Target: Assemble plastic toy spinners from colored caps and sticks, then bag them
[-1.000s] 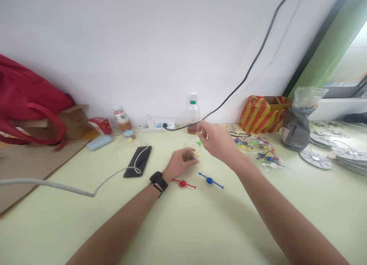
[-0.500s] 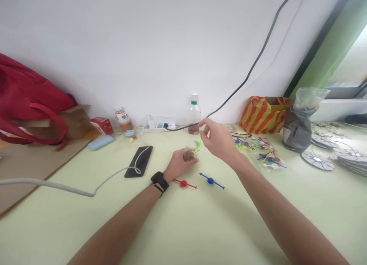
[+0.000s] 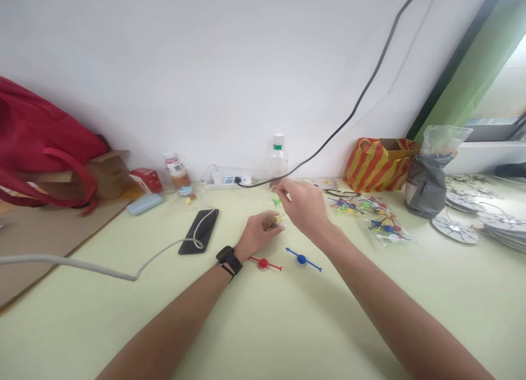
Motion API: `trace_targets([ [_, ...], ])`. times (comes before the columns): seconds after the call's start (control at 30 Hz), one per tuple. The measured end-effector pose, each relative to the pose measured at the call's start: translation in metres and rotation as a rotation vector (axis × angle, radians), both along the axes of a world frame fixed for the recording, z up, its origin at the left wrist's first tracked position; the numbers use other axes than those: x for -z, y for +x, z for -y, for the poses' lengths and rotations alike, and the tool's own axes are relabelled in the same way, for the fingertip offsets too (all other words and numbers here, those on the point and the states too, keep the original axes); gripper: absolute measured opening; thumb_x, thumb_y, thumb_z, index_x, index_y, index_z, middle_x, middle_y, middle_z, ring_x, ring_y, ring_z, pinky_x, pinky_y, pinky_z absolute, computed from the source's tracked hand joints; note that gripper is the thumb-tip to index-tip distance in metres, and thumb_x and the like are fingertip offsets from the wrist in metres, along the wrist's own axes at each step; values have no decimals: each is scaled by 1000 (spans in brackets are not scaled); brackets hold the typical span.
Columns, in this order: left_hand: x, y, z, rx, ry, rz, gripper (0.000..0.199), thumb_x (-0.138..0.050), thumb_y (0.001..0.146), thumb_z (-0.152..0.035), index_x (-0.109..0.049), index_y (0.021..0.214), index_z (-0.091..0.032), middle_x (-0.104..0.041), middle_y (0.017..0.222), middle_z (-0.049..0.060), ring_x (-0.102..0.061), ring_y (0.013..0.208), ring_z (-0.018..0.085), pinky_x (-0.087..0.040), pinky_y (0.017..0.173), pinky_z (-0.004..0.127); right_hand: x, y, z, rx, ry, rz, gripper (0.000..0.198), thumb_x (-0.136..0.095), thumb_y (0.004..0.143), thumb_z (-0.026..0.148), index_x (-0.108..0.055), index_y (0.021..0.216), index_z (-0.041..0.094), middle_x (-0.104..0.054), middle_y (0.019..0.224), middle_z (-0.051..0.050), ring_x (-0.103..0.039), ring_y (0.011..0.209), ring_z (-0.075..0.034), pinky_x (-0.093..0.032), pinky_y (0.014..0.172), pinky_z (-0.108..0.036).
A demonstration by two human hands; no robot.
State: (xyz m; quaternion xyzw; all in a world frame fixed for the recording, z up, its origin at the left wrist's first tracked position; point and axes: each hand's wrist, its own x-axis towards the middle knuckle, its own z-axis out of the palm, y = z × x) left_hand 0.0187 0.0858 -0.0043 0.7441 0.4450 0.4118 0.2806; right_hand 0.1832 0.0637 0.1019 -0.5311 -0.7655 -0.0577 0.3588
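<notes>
My left hand (image 3: 259, 235), with a dark watch on its wrist, is closed around a small brownish bundle (image 3: 269, 222) with yellow bits showing at its right side. It may be wrapped in clear plastic; the fingers hide part of it. Above and to the right, my right hand (image 3: 308, 210) has its fingers pinched together. Just under those fingertips shows a bright green plastic piece (image 3: 278, 202), small and partly hidden. Nearer to me on the table lie a red spinner arrow (image 3: 263, 264) and a blue spinner arrow (image 3: 302, 259), each with a round hub.
Clear bags of coloured spinner arrows (image 3: 386, 226) lie to the right, before a striped bag (image 3: 376, 163) and stacked round discs (image 3: 455, 230). A black phone (image 3: 199, 232) with a white cable lies left. Behind stand a bottle (image 3: 279, 158) and a power strip (image 3: 230, 178).
My right hand has moved slightly left and its wrist has turned, with the green piece shifting a little left under the fingertips. My left hand stays in place.
</notes>
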Motion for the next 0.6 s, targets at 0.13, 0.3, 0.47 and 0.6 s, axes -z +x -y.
trace_targets([
  [0.13, 0, 0, 0, -32, 4, -6, 25, -76, 79, -40, -68, 80, -16, -64, 69, -1, -53, 64, 15, -42, 60, 27, 3, -2, -4, -98, -143, -173, 11, -58, 89, 18, -65, 82, 22, -74, 82, -2, -63, 72, -18, -40, 67, -29],
  [0.3, 2, 1, 1, -26, -22, -5, 25, -74, 81, -41, -66, 80, -17, -60, 67, -2, -49, 62, 14, -38, 57, 26, 10, 1, -12, -212, -291, -209, 12, -60, 82, 13, -70, 85, 21, -75, 83, -3, -65, 74, -18, -46, 68, -29],
  [0.47, 3, 0, 0, -21, -10, 14, 27, -74, 80, -43, -69, 84, -17, -63, 70, -1, -51, 64, 15, -39, 58, 25, 11, 2, -13, -156, -307, -184, 17, -60, 83, 14, -70, 93, 22, -75, 85, -3, -67, 77, -19, -45, 67, -28],
  [0.6, 4, -2, -1, -9, -9, 8, 33, -74, 81, -41, -72, 106, -19, -66, 75, -1, -53, 65, 15, -43, 61, 26, 6, 6, -8, -27, -251, 21, 16, -54, 92, 21, -66, 83, 21, -72, 84, -7, -65, 79, -21, -38, 64, -30],
])
